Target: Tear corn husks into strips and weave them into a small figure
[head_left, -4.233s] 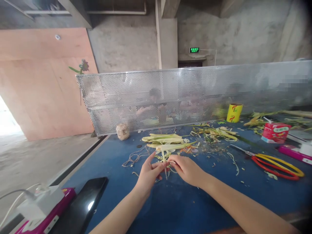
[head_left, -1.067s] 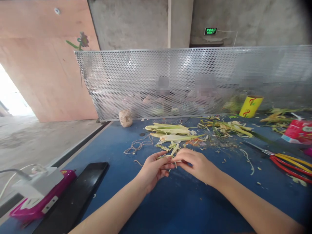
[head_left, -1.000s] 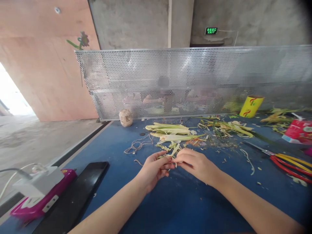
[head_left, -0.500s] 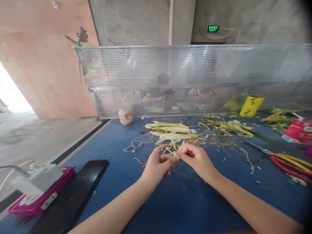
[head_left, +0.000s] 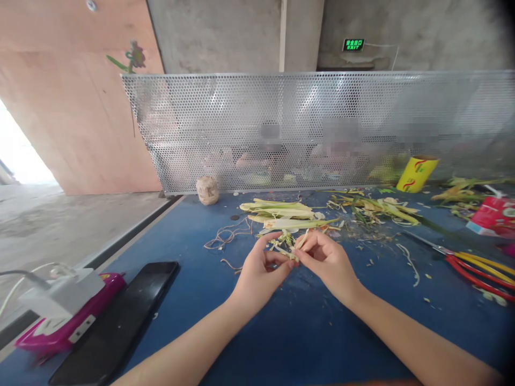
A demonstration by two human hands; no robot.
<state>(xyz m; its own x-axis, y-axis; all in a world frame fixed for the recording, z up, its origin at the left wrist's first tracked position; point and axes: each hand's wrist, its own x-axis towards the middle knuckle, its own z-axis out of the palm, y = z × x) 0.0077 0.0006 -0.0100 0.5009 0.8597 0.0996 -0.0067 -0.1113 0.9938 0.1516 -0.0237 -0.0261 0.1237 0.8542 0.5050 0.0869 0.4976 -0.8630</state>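
My left hand [head_left: 259, 274] and my right hand [head_left: 326, 261] meet just above the blue table [head_left: 306, 332]. Both pinch a small bundle of pale leaf strips [head_left: 287, 246] between thumb and fingers. The strips fan out upward from the fingertips. Right behind them lies a pile of long pale green leaves [head_left: 281, 213] on the table.
A ball of twine [head_left: 207, 190] and loose twine [head_left: 225, 238] lie to the left. Red and yellow scissors [head_left: 472, 265], a red carton [head_left: 493, 215], a yellow roll [head_left: 416, 174] and more leaf scraps [head_left: 378, 209] are at right. A black phone [head_left: 120, 321] and pink power strip [head_left: 66, 316] sit near left. A perforated metal screen [head_left: 322, 128] stands behind, with people beyond it.
Both hands have lifted off the table and moved slightly away from me with the leaf bundle. The right hand's fingers have turned upward.
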